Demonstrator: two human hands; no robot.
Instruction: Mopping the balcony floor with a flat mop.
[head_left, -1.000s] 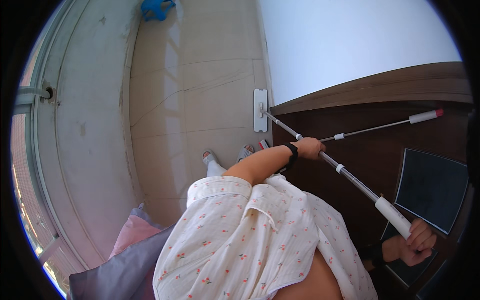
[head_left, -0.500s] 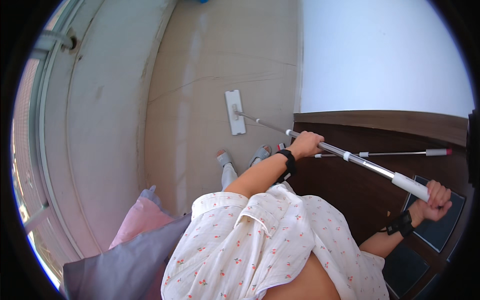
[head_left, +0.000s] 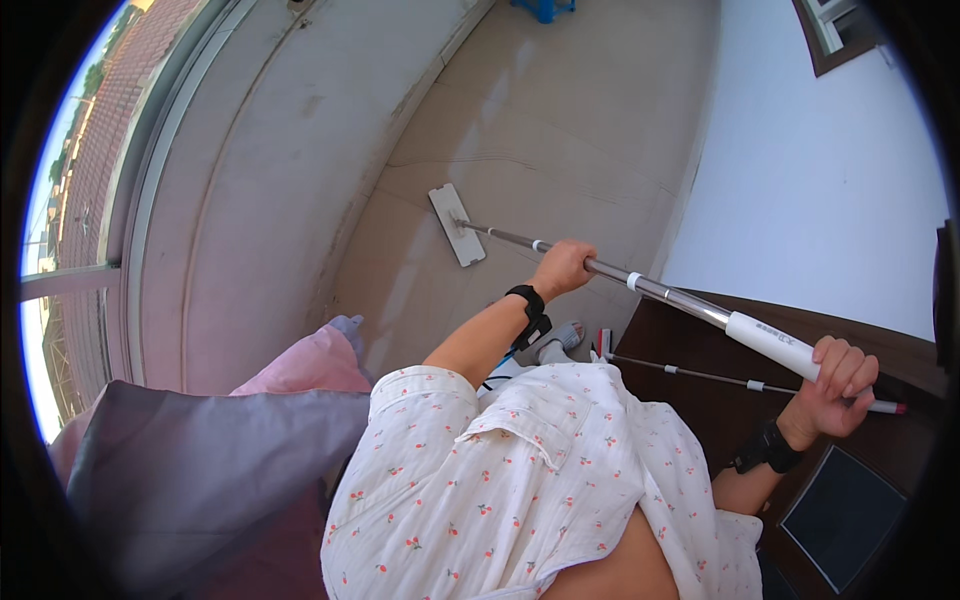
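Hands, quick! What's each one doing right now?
Left hand: closed, holding the mop pole partway along.
Right hand: closed, holding the end of the white handle.

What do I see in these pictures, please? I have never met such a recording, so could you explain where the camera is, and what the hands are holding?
There is no machine here: these are a person's own bare hands. The camera is the left of two fisheye cameras worn on the head, looking down, so straight edges bend near the rim.

The left hand grips the metal pole of a flat mop partway along; the right hand holds the white handle at its upper end. The white rectangular mop head lies on the tiled floor.

At the top edge is part of a blue, legged object. A second pole shows at the right, in front of dark brown woodwork.
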